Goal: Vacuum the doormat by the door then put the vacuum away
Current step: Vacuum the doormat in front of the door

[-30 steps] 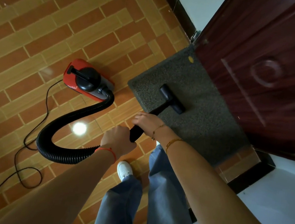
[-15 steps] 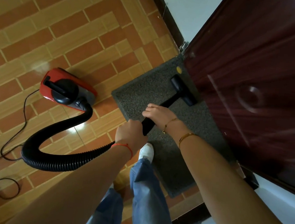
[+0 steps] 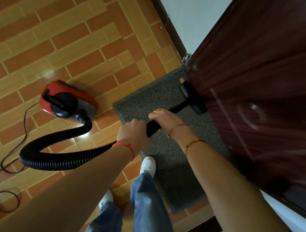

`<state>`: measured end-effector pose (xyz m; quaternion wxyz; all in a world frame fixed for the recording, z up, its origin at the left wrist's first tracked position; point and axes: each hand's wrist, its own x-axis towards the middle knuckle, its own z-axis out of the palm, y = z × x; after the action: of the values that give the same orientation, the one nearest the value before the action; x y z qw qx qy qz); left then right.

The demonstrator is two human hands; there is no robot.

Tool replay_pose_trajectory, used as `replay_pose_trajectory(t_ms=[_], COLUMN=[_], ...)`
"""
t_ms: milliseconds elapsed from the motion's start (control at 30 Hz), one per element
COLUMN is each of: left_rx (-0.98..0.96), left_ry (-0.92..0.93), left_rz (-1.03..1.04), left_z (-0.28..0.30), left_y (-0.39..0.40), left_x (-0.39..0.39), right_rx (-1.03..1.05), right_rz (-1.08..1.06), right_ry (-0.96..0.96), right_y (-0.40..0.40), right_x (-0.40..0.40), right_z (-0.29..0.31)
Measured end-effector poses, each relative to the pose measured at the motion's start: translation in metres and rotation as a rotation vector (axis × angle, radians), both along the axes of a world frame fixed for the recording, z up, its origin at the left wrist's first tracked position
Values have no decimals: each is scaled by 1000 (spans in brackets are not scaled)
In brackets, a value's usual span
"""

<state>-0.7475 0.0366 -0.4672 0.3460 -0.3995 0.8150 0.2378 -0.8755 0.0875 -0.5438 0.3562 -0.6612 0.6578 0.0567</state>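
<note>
While both fists clamp the black plastic vacuum wand (image 3: 153,128), left hand (image 3: 133,132) behind right hand (image 3: 164,119), the black floor nozzle (image 3: 193,98) has pushed from mid-mat to the grey speckled doormat (image 3: 150,98)'s 1 o'clock edge against the dark red door (image 3: 269,93); red canister vacuum (image 3: 67,102) sits at 9 o'clock. Vacuuming continues.
</note>
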Motion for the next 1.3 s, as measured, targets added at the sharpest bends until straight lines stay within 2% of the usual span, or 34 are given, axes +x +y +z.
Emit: replay_pose_trajectory(t_ms=[167, 367, 633, 833, 1067, 1300], left_rx=[-6, -46, -227, -335, -389, -368], left_ry=[5, 45, 153, 276, 520, 644], left_rz=[-41, -192, -457, -577, -573, -403], left_z=[17, 52, 93, 121, 126, 119], left_y=[-8, -16, -38, -76, -135, -191], left_x=[8, 32, 96, 161, 229, 269], right_rx=[-16, -38, -17, -20, -158, -219], right_rz=[-132, -267, -603, -828, -1064, -1184], right_ry=[-39, -35, -87, -94, -162, -155], right_y=[1, 7, 8, -2, -19, -41], right_x=[12, 45, 106, 158, 230, 274], right_z=[20, 43, 70, 87, 102, 112])
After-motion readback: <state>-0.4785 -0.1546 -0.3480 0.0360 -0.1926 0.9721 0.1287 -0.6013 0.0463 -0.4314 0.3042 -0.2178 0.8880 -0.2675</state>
